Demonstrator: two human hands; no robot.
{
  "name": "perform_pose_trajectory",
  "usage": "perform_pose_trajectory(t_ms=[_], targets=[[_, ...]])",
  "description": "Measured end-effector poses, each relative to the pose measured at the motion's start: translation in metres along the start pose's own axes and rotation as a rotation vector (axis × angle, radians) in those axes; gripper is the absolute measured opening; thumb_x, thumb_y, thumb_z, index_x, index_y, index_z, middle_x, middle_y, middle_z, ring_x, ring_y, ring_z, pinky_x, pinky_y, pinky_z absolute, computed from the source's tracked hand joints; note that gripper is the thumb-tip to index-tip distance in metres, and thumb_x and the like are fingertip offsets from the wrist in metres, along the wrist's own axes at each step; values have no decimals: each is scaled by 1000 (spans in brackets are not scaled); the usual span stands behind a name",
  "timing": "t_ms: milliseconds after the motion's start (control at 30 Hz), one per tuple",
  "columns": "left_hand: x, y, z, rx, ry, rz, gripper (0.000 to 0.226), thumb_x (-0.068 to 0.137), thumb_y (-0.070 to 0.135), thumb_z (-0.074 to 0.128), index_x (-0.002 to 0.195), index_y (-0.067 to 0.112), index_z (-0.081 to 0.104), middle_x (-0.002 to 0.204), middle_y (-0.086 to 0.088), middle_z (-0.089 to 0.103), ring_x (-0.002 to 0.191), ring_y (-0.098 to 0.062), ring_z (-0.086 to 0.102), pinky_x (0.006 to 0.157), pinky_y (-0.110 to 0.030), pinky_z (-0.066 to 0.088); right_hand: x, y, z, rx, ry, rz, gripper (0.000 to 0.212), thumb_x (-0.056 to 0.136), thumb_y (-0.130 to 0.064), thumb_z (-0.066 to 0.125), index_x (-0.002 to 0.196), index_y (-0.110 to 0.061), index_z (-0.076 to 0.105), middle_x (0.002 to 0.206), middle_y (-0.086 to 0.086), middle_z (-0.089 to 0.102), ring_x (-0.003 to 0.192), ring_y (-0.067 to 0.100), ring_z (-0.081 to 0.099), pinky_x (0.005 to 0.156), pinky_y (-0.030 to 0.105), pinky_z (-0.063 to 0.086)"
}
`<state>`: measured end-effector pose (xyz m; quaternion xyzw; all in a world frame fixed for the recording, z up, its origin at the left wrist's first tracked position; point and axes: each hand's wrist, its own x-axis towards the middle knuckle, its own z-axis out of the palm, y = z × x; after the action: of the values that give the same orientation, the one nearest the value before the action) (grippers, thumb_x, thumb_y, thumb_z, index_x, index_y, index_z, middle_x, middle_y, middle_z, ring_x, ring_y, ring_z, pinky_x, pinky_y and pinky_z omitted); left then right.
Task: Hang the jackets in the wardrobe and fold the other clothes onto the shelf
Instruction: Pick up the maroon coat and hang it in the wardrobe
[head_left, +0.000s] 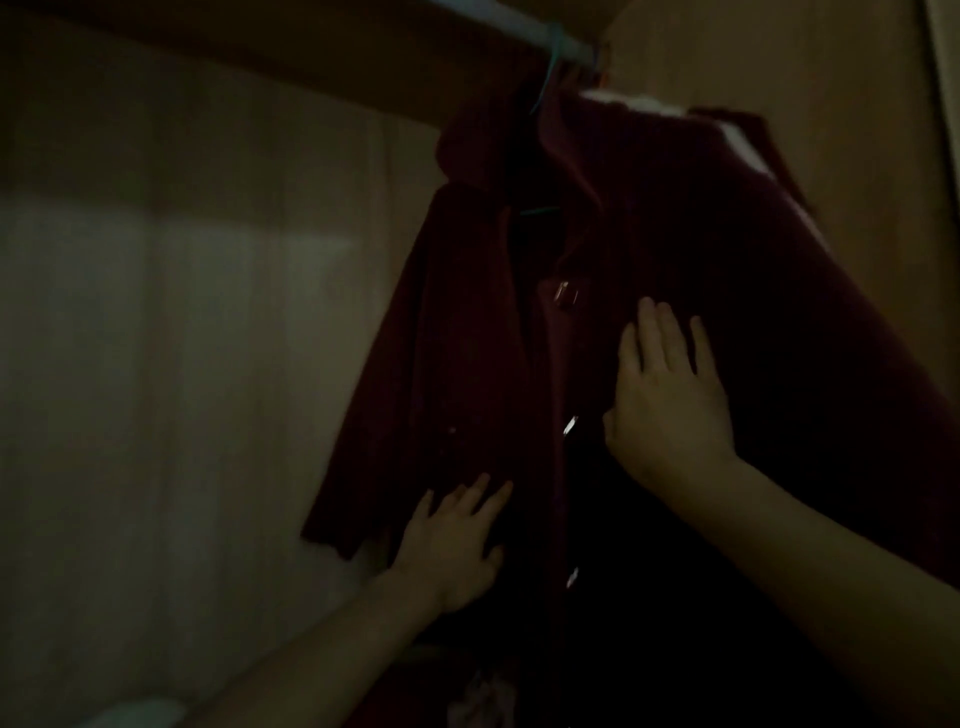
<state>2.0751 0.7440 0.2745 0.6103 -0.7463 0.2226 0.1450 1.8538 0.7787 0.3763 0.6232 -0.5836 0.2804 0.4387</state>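
A dark red jacket (467, 322) with metal buttons hangs on a teal hanger (545, 83) from the pale rail (498, 13) at the top of the dim wardrobe. My right hand (670, 395) lies flat, fingers spread, on the jacket's right front panel just below the top button. My left hand (452, 540) rests open against the lower left panel near the hem of the sleeve. Neither hand grips the cloth. The jacket's lower part fades into darkness.
The wardrobe's pale back wall (182, 338) fills the left side and its side wall (831, 78) stands at the right. A white garment edge (644, 104) shows behind the jacket's shoulder. Some light crumpled cloth (483, 696) lies low in the dark.
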Motion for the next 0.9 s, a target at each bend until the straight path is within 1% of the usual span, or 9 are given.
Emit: perform_pose_trajectory(t_ms=[133,200,300,400,467,533,567,767,900], targets=[[-70,-9,11,-20,-94,-194,72,95,44,45,154,36,3,163,3,-2,147,-20,14,118,-44,8,-58,-25,0,87,-179,-45,83,89,-53,19,151,2,16,159,22,11,148,36,1,119,52,-1],[-104,-7,14,-24,-121,-272,72,94,44,46,154,35,7,163,3,2,146,-20,15,116,-47,11,-89,-35,1,149,-289,-91,83,87,-56,14,149,-3,27,159,20,15,148,35,4,118,54,-7],[-156,3,13,-7,-168,-342,70,92,45,46,154,32,14,162,1,9,146,-22,17,116,-46,17,-135,-51,7,307,-486,-138,72,92,-57,25,145,-10,37,157,16,21,146,32,14,117,52,-9],[-207,21,16,26,-200,-403,70,90,48,49,151,30,20,162,1,8,144,-24,22,112,-43,25,-189,-65,12,569,-714,-157,56,95,-49,39,138,-14,41,146,14,38,134,30,37,119,50,8],[-241,39,19,14,-212,-452,69,90,48,49,151,30,22,162,0,12,143,-25,25,112,-43,27,-231,-74,10,730,-804,-182,63,94,-43,45,147,-13,27,140,12,45,124,28,47,113,47,26],[-277,60,23,-46,-245,-492,69,92,45,48,153,30,18,162,0,8,146,-23,18,116,-45,21,-273,-81,3,771,-776,-217,82,93,-41,51,154,-15,3,144,11,41,126,28,46,113,46,28],[-294,71,24,-57,-262,-508,70,92,45,49,153,30,16,163,1,5,146,-22,15,117,-46,18,-292,-83,-1,772,-752,-230,85,92,-41,52,154,-16,0,147,11,37,129,28,43,114,45,26],[-385,113,21,-17,-391,-630,70,90,44,49,152,31,19,163,1,3,147,-23,13,117,-48,17,-371,-79,-29,823,-913,-419,77,94,-36,50,155,-21,6,161,7,11,141,30,25,115,43,26],[-422,127,-2,-34,-407,-673,70,90,43,49,152,31,18,163,2,1,148,-21,10,118,-47,15,-389,-67,-53,829,-934,-482,73,94,-36,49,155,-22,11,161,8,10,143,30,21,113,42,28]])
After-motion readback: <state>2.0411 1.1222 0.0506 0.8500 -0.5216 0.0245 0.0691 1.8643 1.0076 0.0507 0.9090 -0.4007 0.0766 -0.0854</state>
